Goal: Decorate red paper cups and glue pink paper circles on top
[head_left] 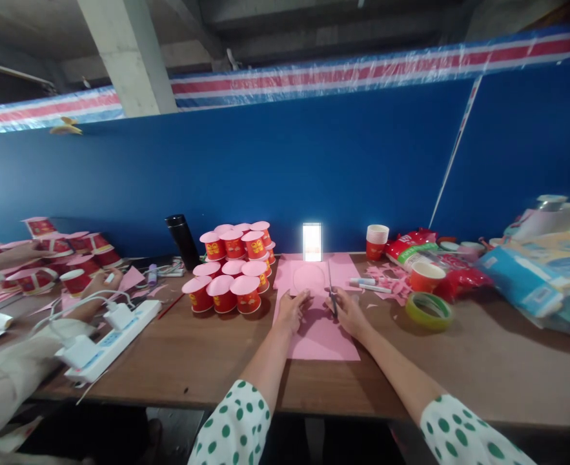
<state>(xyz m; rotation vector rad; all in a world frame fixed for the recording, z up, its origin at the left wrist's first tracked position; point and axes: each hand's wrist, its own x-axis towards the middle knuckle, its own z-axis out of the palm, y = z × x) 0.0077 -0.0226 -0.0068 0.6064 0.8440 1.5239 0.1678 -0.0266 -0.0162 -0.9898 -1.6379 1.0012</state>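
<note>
A sheet of pink paper [319,336] lies on the brown table [207,355] in front of me, with more pink paper and a drawn circle [308,276] behind it. My left hand [292,310] rests on the sheet's left edge, its fingers curled on the paper. My right hand [348,313] grips scissors [330,287], blades pointing away from me along the paper. Red paper cups with pink tops [231,268] are stacked to the left of the paper.
A lit phone [312,241] stands against the blue partition. A black flask [182,241], a power strip [113,336], a green tape roll [428,311], a cup stack [376,241], glue sticks and bags are around. Another person's hand [98,284] works at the left.
</note>
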